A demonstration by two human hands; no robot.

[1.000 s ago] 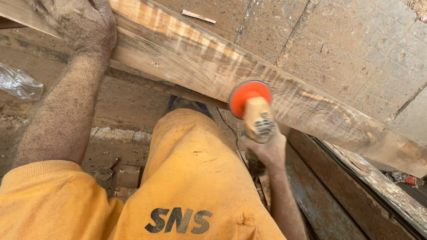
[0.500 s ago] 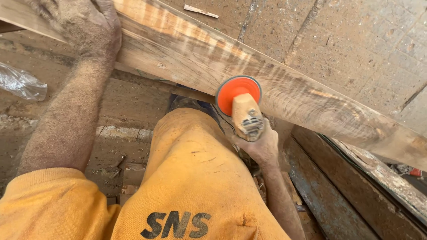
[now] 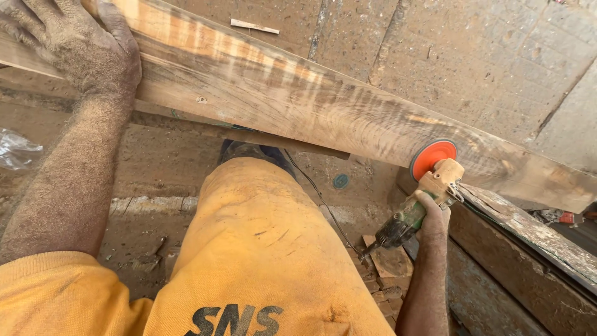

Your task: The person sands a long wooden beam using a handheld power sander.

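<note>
A long wooden plank (image 3: 323,106) runs slantwise from upper left to right, its face streaked with light and dark sanded patches. My left hand (image 3: 74,43), coated in sawdust, presses flat on the plank's upper left end. My right hand (image 3: 432,214) grips a green angle grinder (image 3: 413,211) with an orange sanding disc (image 3: 433,157). The disc sits against the plank's lower edge toward the right. A black cord (image 3: 317,193) trails from the grinder down past my yellow-clad leg (image 3: 267,236).
Under the plank is dusty ground with a shoe (image 3: 249,149), brick pieces (image 3: 388,267) and a small green cap (image 3: 341,181). A weathered beam (image 3: 528,242) runs along the lower right. A clear plastic bag (image 3: 15,149) lies at left, a wood sliver (image 3: 255,26) above.
The grinder and my right hand have slid right along the plank's lower edge, from its middle toward the right end. My left hand stays pressed on the plank's left end.
</note>
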